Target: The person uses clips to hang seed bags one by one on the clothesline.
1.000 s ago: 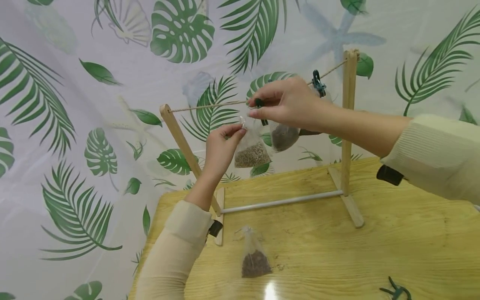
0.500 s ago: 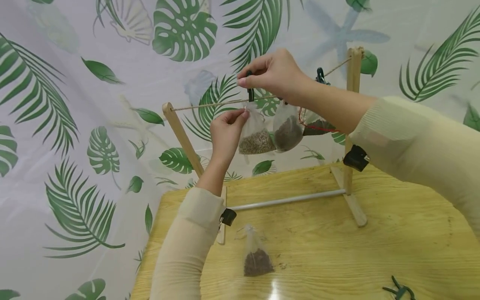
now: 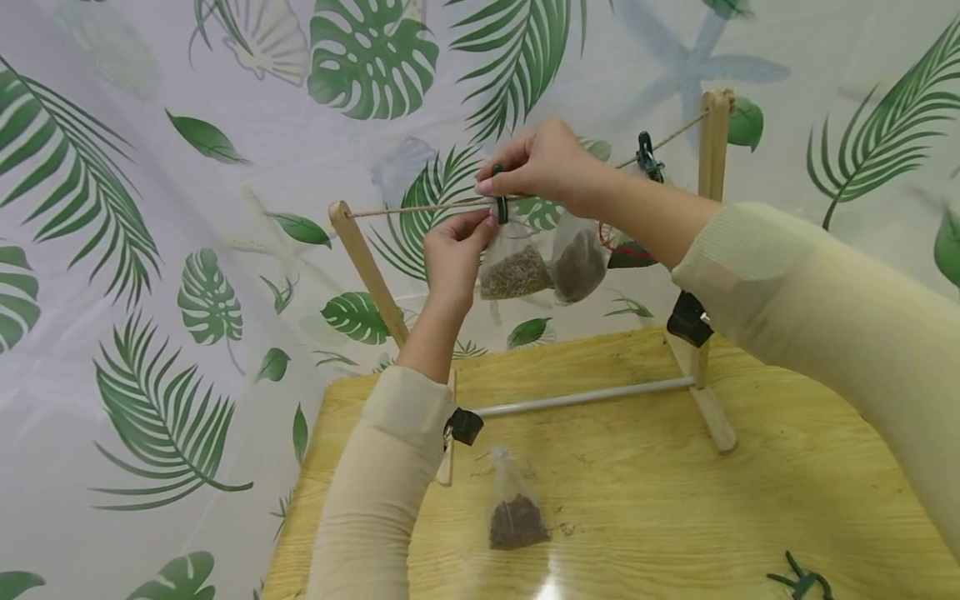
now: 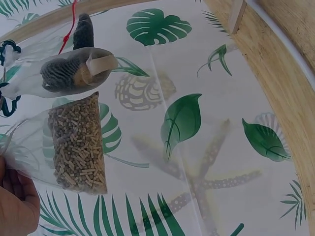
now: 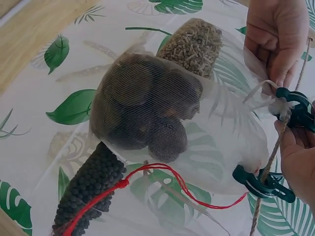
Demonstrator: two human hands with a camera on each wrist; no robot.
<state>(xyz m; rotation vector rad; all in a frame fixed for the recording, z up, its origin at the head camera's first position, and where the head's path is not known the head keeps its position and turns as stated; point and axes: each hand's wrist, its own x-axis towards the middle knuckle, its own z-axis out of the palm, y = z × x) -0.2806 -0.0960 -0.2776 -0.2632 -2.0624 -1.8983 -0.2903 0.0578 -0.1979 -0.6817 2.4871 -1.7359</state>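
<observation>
My left hand [image 3: 453, 254] pinches the gathered top of a sheer drawstring bag of pale brown pellets [image 3: 517, 273], just under the rope [image 3: 412, 208]. In the left wrist view the pellet bag [image 4: 78, 147] hangs from the left fingers. With thumb and fingers, my right hand [image 3: 555, 167] grips a dark green spring clip [image 3: 501, 200]. The right wrist view shows this clip [image 5: 295, 109] at the rope with the bag's white neck at its jaws. Beside it, a mesh bag of dark round lumps [image 5: 142, 103] hangs from another green clip [image 5: 266, 186].
A bag of small black balls [image 5: 91, 196] with a red cord hangs farther right. The rope runs between two wooden posts [image 3: 712, 158], joined below by a white bar [image 3: 585, 398]. On the table [image 3: 637, 500] lie a bag of dark brown bits [image 3: 517, 521] and a green clip [image 3: 802, 579].
Both hands have risen, bringing the pellet bag up to the rope. The right hand first lifted the clip above the rope, then lowered it onto the rope and the bag's top.
</observation>
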